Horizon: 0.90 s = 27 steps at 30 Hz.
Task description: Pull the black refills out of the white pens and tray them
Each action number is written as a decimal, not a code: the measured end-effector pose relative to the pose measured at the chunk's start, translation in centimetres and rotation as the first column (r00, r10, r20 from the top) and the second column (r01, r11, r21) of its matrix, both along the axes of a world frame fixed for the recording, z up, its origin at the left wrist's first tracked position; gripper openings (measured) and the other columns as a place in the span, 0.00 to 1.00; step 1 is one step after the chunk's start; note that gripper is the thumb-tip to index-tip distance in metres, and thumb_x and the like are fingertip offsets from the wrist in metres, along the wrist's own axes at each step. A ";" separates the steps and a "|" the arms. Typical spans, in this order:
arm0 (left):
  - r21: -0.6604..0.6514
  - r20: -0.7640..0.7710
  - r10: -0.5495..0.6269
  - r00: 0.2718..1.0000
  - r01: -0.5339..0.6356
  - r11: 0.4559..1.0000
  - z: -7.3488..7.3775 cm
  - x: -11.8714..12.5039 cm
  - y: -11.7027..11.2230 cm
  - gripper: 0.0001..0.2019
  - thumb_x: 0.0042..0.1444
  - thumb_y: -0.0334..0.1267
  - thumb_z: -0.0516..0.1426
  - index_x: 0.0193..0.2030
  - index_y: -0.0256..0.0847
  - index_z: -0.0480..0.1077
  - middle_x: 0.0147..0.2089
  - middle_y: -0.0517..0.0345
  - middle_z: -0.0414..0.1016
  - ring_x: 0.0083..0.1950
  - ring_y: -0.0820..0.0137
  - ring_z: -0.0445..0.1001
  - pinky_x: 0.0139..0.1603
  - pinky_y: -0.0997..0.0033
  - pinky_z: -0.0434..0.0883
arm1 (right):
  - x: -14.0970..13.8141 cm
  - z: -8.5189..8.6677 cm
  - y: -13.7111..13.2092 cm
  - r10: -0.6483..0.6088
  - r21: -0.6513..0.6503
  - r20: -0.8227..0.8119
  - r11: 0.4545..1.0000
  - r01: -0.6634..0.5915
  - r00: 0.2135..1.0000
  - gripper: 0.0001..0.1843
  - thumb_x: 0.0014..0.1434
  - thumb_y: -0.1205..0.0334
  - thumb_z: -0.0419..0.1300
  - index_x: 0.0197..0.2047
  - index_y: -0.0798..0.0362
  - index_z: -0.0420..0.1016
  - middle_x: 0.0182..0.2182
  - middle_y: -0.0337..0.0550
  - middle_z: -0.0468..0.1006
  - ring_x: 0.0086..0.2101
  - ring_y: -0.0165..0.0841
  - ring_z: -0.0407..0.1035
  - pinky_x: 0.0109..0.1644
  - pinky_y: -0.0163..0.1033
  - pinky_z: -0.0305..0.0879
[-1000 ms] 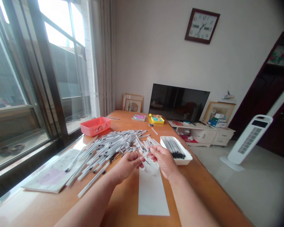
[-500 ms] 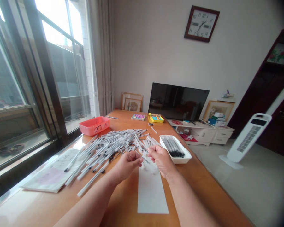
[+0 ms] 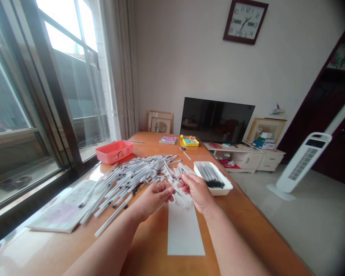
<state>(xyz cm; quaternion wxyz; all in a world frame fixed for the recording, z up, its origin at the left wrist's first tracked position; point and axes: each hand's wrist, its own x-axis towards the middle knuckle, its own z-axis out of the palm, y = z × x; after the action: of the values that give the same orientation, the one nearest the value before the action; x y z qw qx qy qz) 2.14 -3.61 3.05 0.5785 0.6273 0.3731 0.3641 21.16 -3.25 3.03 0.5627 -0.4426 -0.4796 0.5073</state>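
My left hand (image 3: 156, 196) is closed in a pinch on a slim clear-white pen (image 3: 176, 183), held slanting above the table. The fingers of my right hand (image 3: 195, 188) are closed at its upper end; whether they hold a separate cap there is too small to tell. Beneath both hands lies a long white paper strip (image 3: 185, 234) with grey smudges near its far end. Left of and beyond the hands spreads a heap of clear pens with black tips (image 3: 135, 176). Close by my right hand, a white tray (image 3: 228, 188) holds a row of pens with black ends.
A red plastic box (image 3: 115, 152) stands at the table's left edge. Nearer me lies a printed paper booklet (image 3: 60, 211), with pens across it. Toward the far end are a colourful booklet (image 3: 167, 140) and a yellow box (image 3: 190, 142). A tower fan (image 3: 304, 165) stands on the floor at right.
My view has tilted slightly down. Both hands stay together over the strip; the fingers of my right hand have curled and shifted a little on the pen.
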 end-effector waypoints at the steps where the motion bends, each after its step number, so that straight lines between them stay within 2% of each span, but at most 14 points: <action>1: -0.008 0.001 -0.002 1.000 0.002 1.000 0.0 0.0 0.0 0.22 0.54 0.57 0.62 0.35 0.36 0.75 0.32 0.52 0.77 0.34 0.69 0.68 0.37 0.68 0.62 | 0.0 0.0 -0.1 0.007 0.005 0.011 1.000 -0.007 1.000 0.22 0.56 0.44 0.65 0.39 0.55 0.81 0.27 0.42 0.77 0.26 0.29 0.64 0.30 0.36 0.57; 5: -0.031 0.019 -0.012 1.000 0.013 0.999 -0.2 0.0 0.0 0.23 0.53 0.58 0.63 0.36 0.36 0.75 0.32 0.52 0.77 0.33 0.69 0.68 0.36 0.69 0.62 | -0.2 0.1 -0.3 0.007 0.021 0.063 1.000 -0.008 0.998 0.22 0.54 0.43 0.66 0.37 0.55 0.79 0.27 0.42 0.78 0.26 0.28 0.64 0.31 0.35 0.58; 11: 0.002 -0.019 0.014 1.000 -0.014 1.000 -0.4 0.1 0.1 0.22 0.53 0.58 0.63 0.31 0.37 0.73 0.30 0.54 0.74 0.30 0.72 0.65 0.31 0.71 0.59 | -0.5 0.1 -0.4 -0.013 0.028 0.105 1.000 0.010 0.994 0.20 0.55 0.43 0.65 0.32 0.54 0.75 0.27 0.41 0.78 0.26 0.28 0.65 0.32 0.35 0.60; 16: 0.100 -0.063 0.088 0.994 -0.081 0.992 -0.6 0.5 0.0 0.21 0.53 0.56 0.63 0.28 0.38 0.70 0.28 0.56 0.72 0.29 0.72 0.63 0.32 0.72 0.59 | -0.7 -0.1 -0.3 -0.051 0.013 0.131 0.999 0.049 0.990 0.20 0.55 0.43 0.65 0.31 0.53 0.73 0.25 0.40 0.77 0.26 0.29 0.64 0.31 0.36 0.59; 20: 0.195 -0.069 0.104 0.992 -0.089 0.977 -0.9 0.8 0.1 0.19 0.55 0.54 0.61 0.28 0.38 0.70 0.29 0.57 0.72 0.33 0.70 0.67 0.37 0.70 0.62 | -0.8 -0.3 -0.2 -0.077 0.029 0.153 0.997 0.073 0.985 0.20 0.56 0.43 0.64 0.30 0.53 0.72 0.24 0.39 0.76 0.25 0.29 0.64 0.31 0.36 0.58; 22: 0.244 -0.088 0.111 0.990 -0.087 0.966 -1.1 0.8 0.2 0.18 0.57 0.52 0.60 0.28 0.39 0.69 0.28 0.58 0.70 0.32 0.71 0.65 0.36 0.71 0.61 | -0.8 -0.4 -0.1 -0.092 0.035 0.159 0.996 0.088 0.983 0.19 0.56 0.44 0.63 0.29 0.53 0.72 0.24 0.39 0.76 0.25 0.29 0.64 0.31 0.36 0.58; 27: 0.420 -0.229 0.224 0.947 -0.111 0.901 -1.3 0.7 0.3 0.16 0.59 0.49 0.58 0.28 0.40 0.68 0.26 0.62 0.64 0.30 0.72 0.60 0.32 0.72 0.56 | -0.8 -0.4 0.0 -0.119 0.046 0.189 0.993 0.112 0.975 0.19 0.57 0.45 0.62 0.28 0.53 0.71 0.23 0.39 0.75 0.24 0.29 0.62 0.30 0.36 0.57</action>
<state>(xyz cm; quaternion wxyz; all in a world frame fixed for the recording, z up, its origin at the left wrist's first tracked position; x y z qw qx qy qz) 2.82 -3.32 1.77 0.3471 0.7417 0.4191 0.3922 20.36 -3.28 2.59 0.5501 -0.5065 -0.5139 0.4204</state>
